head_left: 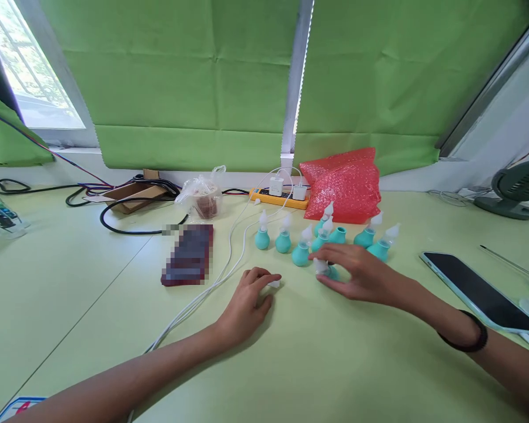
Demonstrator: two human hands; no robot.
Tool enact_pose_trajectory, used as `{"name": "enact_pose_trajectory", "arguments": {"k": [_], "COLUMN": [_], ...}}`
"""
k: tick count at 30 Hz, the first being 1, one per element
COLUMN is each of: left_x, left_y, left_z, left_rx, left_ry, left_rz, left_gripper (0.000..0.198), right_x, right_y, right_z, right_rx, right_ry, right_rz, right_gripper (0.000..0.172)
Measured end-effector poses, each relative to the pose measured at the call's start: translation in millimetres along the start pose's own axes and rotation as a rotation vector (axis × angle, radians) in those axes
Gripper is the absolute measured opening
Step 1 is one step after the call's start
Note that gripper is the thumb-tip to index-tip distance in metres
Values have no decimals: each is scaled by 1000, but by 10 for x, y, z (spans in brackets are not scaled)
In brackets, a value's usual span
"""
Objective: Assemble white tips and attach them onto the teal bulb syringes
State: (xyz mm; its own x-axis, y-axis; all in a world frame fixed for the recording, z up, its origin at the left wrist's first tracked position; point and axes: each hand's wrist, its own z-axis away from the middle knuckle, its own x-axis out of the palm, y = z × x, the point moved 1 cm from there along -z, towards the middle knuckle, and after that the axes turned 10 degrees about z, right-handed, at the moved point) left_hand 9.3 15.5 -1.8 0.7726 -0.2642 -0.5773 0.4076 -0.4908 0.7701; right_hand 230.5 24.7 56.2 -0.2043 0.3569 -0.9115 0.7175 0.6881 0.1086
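Note:
My left hand (249, 302) rests on the table with curled fingers, its fingertips closed over a small whitish translucent piece (274, 284), mostly hidden. My right hand (357, 273) pinches a whitish translucent nozzle (321, 267) between thumb and fingers. A teal bulb (333, 273) shows right behind that nozzle, partly covered by the hand. Beyond my hands stand several teal squeeze bulbs with clear pointed tips, like nasal aspirators, among them one at the left (262, 237) and a tilted one at the right (380, 249). One teal bulb (337, 235) among them shows no tip.
A red bubble-wrap bag (341, 185) and an orange power strip (282, 198) lie at the back. White cables (220, 281) run past my left arm. Left are a blurred dark phone-like object (188, 255) and a cardboard box (134, 197); right, a phone (478, 288), a screwdriver (511, 262) and a fan (515, 188).

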Motion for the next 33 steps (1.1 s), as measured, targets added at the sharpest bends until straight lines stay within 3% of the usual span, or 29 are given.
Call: {"name": "enact_pose_trajectory", "arguments": {"k": [2,5,8,13,18,20,23,25,28,30,33], "left_x": [8,5,-14,-33,-14,-12,-12,-13,-10,-9,-12], "left_y": [-2,-12,-21,-14,2,4,8,15,29,38,45], "left_z": [-1,-9,-20,-18,-8,-12,-20,-22,-21,-19,-15], "left_rx": [45,77,29,-39,-65,-82,-116,-134,-134,-119,-92], "left_ry": [-26,-27,47,265,249,233,214,211,207,209,214], "left_rz": [-18,-2,57,275,356,364,391,403,404,397,374], "left_gripper": [43,37,24,21,23,20,16,13,10,7,8], "right_x": [-76,-165,-205,-197,-193,-201,-213,-189,-70,46,232], "right_y": [100,240,381,615,691,639,474,336,162,93,65], "right_z": [28,28,3,-19,-20,-29,-44,-42,-15,13,34], "right_rx": [67,184,292,407,432,420,354,256,129,131,187], "right_ry": [22,-78,-184,-207,-246,-184,51,96,-142,-298,-412], "right_rz": [-54,-137,-202,-185,-94,17,281,343,261,227,226], "right_gripper": [21,19,18,23,19,21,23,20,18,15,15]}}
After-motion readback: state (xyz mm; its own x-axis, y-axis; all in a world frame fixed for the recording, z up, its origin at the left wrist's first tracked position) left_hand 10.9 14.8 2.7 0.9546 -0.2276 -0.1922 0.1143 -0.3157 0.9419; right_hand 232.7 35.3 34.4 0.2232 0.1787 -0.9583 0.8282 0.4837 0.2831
